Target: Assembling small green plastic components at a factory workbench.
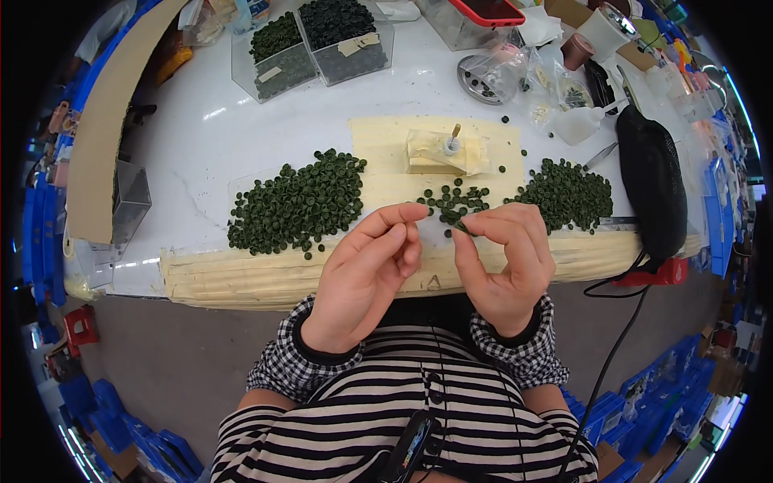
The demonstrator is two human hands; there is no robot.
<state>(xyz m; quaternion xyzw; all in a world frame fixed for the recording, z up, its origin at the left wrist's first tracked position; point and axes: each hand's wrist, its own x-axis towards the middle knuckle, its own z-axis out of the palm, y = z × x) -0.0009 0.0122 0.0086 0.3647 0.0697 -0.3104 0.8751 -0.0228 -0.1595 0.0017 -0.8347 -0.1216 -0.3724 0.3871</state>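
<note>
Over the table's front edge my right hand [509, 262] pinches a small dark green piece [461, 227] between thumb and index fingertip. Close by on its left is my left hand [362, 270], its fingers curled and thumb against the index finger; whatever it may hold is hidden. Several loose small round green caps [457, 196] lie just beyond the fingertips. A large pile of the same caps [298, 201] spreads to the left, and another pile [568, 193] lies to the right. Behind the loose caps stands a tape-wrapped block [427, 153] with a small upright stick [456, 131] in a white holder.
Two clear bins [282, 72] of green and black caps stand at the back. A black pouch [651, 185] with a cable lies at right. A round metal dish [481, 80], a phone in a red case [489, 10] and plastic bags crowd the back right. Cardboard [109, 129] stands left.
</note>
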